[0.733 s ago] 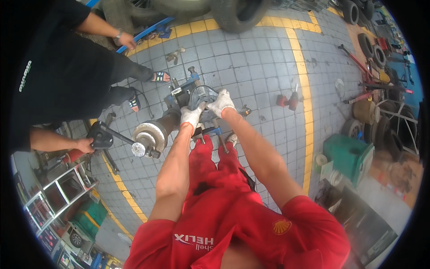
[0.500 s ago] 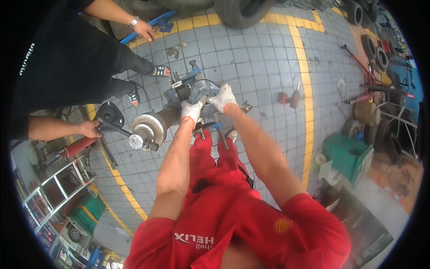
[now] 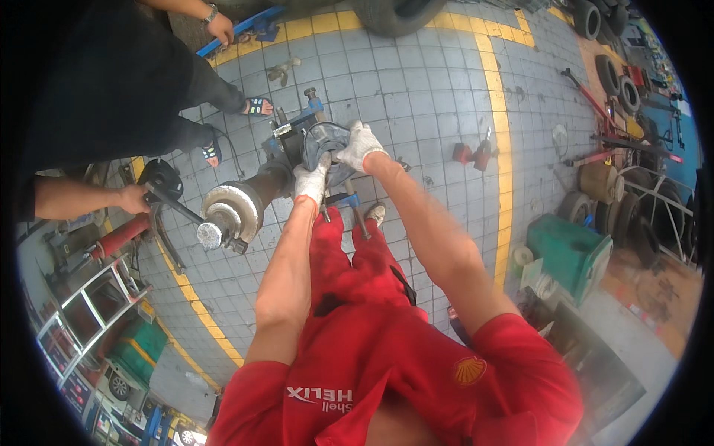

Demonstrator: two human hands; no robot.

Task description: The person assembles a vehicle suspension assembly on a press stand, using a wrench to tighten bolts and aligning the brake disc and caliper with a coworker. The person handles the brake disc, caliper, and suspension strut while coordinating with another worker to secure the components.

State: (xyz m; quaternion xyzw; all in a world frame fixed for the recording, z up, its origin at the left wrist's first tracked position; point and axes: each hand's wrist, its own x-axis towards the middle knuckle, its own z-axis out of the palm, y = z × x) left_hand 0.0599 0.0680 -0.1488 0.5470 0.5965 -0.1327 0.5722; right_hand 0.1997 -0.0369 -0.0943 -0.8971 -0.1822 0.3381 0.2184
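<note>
Both my hands wear whitish work gloves and are on a dark grey, rounded metal part (image 3: pixel 321 136). My left hand (image 3: pixel 311 181) is closed on its near side. My right hand (image 3: pixel 360 147) grips its right side. The part sits in a fixture with blue arms (image 3: pixel 311 108) and threaded rods, just beyond my knees. Joined to the fixture's left is a thick, worn metal cylinder (image 3: pixel 256 187) with pale stepped discs at its end. The fingers' undersides are hidden.
A co-worker's hand (image 3: pixel 134 199) at left holds a dark bar beside a black round plate (image 3: pixel 161 178). That person's sandalled foot (image 3: pixel 259 106) is close to the fixture. A red-and-black power tool (image 3: pixel 476 154) lies on the tiles. A tyre (image 3: pixel 398 16) lies far ahead.
The view has shifted slightly. Both my hands stay on the grey part, the right a little farther forward. The co-worker's far hand has drawn slightly away to the left.
</note>
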